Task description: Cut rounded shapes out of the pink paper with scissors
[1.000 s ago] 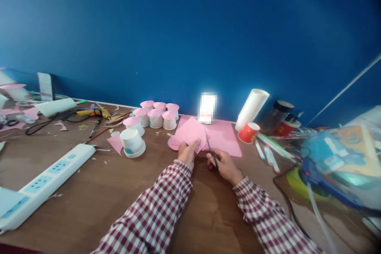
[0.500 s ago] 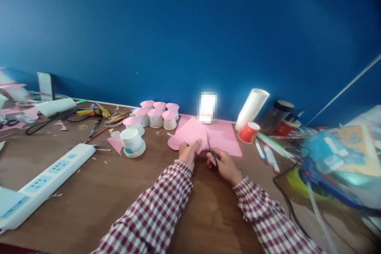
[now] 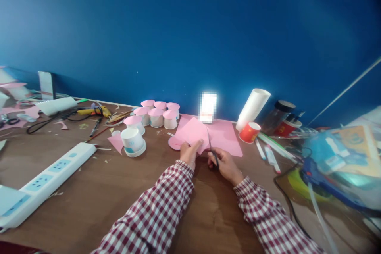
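My left hand [image 3: 188,152] pinches the near edge of a folded pink paper piece [image 3: 191,133], thumb on top. My right hand [image 3: 224,164] is closed round the dark handles of a pair of scissors [image 3: 212,149], whose blades point away from me along the right edge of that paper. Under and behind it lies a larger pink sheet [image 3: 222,135] flat on the brown table [image 3: 98,190]. Both arms wear red-and-white checked sleeves.
Several pink-topped white cups [image 3: 156,115] cluster behind left, one upturned white cup [image 3: 131,142] nearer. A white power strip [image 3: 44,180] lies at left. A red cup [image 3: 249,132], a stack of white cups [image 3: 252,107], markers [image 3: 269,154], jars and a blue glue gun [image 3: 324,178] crowd the right.
My hands, the pink paper and the scissors have stayed almost in place; the view shifted slightly.
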{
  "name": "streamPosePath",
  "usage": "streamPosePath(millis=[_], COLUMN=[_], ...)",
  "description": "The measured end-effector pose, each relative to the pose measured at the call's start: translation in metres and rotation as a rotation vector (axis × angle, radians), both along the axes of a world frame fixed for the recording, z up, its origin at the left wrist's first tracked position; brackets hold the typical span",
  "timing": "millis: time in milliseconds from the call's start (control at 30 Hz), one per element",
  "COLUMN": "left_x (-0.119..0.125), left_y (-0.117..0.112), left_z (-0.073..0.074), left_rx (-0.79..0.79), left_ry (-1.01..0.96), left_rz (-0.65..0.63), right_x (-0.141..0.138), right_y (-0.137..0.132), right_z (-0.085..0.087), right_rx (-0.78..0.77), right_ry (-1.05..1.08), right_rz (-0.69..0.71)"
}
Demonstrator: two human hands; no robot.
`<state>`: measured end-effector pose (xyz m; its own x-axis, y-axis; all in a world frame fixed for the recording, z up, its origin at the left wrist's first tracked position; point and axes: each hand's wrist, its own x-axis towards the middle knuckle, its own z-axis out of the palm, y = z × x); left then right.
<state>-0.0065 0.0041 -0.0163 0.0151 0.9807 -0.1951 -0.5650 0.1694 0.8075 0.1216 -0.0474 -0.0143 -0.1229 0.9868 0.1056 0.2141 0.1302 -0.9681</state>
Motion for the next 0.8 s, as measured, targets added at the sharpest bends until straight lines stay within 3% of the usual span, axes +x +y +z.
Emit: streamPosePath(millis=[467, 800], left_x=[0.0002, 0.0006], left_y=[0.0017, -0.0003], left_z=[-0.0053, -0.0004], left_rx=[0.021, 0.008], left_ry=[0.095, 0.045], left_rz=[0.013, 0.003], right_x=[0.0009, 0.0000], right_y=[0.0008, -0.0001], right_z=[-0.0004, 0.0018], right_rx=[0.006, 0.007], right_ry=[-0.033, -0.025], right_rz=[-0.008, -0.003])
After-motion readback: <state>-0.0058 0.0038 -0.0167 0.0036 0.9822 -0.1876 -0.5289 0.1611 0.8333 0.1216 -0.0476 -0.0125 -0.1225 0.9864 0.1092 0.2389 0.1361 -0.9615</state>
